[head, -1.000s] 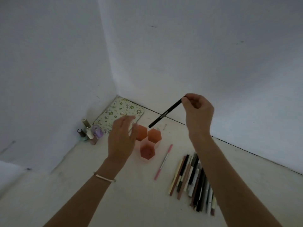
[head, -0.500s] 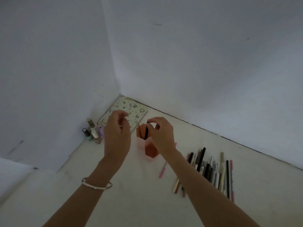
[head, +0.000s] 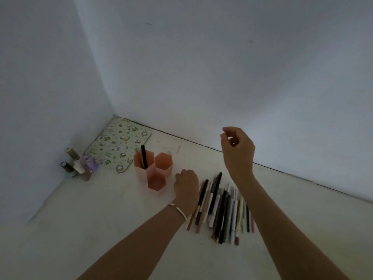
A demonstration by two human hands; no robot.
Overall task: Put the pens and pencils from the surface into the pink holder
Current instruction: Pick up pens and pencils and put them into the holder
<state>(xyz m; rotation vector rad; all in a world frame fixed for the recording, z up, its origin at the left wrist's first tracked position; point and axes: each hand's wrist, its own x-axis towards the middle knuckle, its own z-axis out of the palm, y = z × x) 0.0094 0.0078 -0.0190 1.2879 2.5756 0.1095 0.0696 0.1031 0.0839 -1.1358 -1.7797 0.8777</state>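
1. Two bare forearms reach in from the bottom edge over a pale surface [head: 80,229]; the left one wears a thin bracelet [head: 178,211] at the wrist.
2. A row of pens and pencils [head: 222,211] lies side by side on the surface between the two arms, their tips pointing away from the person.
3. The left hand [head: 186,185] is low, at the left edge of that row and just beside the holder. Its fingers curl down and under, out of sight, so I cannot tell whether they grip anything.
4. The right hand [head: 238,150] is raised above the far end of the row. Its fingers are loosely curled, thumb and forefinger near each other, with nothing between them.
5. The pink holder [head: 153,170] stands left of the left hand: three six-sided cups joined together.
6. A black pen [head: 144,158] and a brown pencil [head: 138,158] lean in the back-left cup; the other two cups show nothing inside.
7. Farther left, small bottles [head: 77,166] cluster against the wall.
8. A flat patterned pouch [head: 119,144] lies in the corner.
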